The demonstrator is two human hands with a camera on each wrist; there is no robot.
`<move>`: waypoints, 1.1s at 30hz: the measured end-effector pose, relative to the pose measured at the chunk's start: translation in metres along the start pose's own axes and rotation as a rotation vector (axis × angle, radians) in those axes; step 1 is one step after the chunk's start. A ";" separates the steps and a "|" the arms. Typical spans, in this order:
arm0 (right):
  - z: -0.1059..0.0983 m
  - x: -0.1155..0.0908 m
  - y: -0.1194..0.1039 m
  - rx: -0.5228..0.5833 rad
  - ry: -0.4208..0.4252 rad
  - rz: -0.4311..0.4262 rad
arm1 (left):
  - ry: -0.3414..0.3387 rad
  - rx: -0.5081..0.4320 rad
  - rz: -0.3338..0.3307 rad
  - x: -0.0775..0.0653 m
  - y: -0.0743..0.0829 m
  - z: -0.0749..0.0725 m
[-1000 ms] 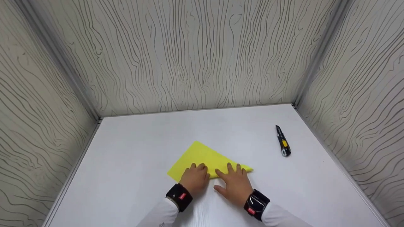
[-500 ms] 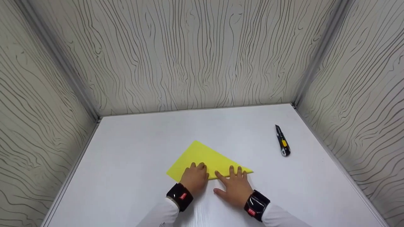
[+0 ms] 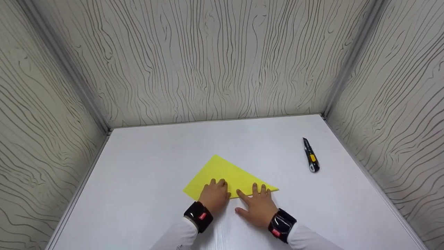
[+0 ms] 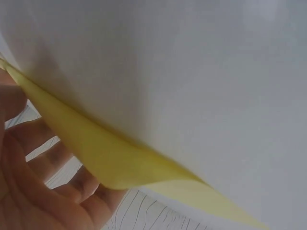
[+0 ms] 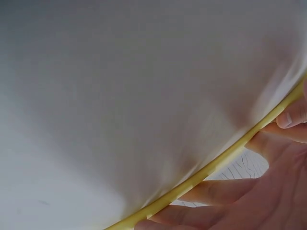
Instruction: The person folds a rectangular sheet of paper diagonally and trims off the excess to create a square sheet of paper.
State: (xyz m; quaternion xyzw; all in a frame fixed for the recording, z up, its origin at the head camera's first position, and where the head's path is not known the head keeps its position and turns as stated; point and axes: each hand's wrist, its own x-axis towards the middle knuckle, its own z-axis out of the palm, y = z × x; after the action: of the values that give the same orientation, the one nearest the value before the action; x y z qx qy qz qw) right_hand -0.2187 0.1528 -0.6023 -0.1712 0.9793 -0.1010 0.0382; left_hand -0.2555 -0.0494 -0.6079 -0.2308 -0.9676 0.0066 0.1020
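Yellow paper sheet (image 3: pixel 216 170) lay on the near-middle part of the white table (image 3: pixel 145 159), one corner pointing far, one left, one narrow tip right. Left hand (image 3: pixel 213 198) was on the left part of its near edge, fingers bent but not clenched, tips pressing on the paper. Right hand (image 3: pixel 259 207) was just right of it, fingers spread and loosely extended, fingertips on the near edge toward the right tip; its thumb stuck out left, near of the paper. Left wrist view: yellow edge curved up off the table over the fingers. Right wrist view: edge seen as a thin strip along the fingers. Black-and-yellow utility knife (image 3: pixel 311 156) lay far right of the paper, well apart from both hands. Black wristbands (image 3: pixel 198 217), white sleeves (image 3: pixel 175 236). Wood-grain back panel (image 3: pixel 222 62) stood at the table's far edge.
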 end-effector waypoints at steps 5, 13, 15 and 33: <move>0.000 -0.001 0.001 -0.047 -0.022 -0.013 | 0.028 0.019 -0.010 0.000 0.002 0.005; -0.005 -0.005 -0.002 -0.143 -0.013 -0.052 | 0.019 -0.012 -0.021 0.002 0.004 0.002; -0.006 -0.006 -0.003 -0.144 -0.014 -0.050 | 0.004 -0.011 -0.023 0.002 0.004 0.000; -0.011 0.001 0.001 -0.088 -0.028 -0.104 | -0.067 -0.001 -0.029 0.003 0.003 -0.002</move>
State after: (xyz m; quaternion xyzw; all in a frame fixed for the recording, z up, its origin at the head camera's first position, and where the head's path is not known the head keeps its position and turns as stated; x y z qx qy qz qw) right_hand -0.2207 0.1551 -0.5920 -0.2248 0.9719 -0.0575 0.0391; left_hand -0.2565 -0.0456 -0.6057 -0.2166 -0.9737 0.0124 0.0697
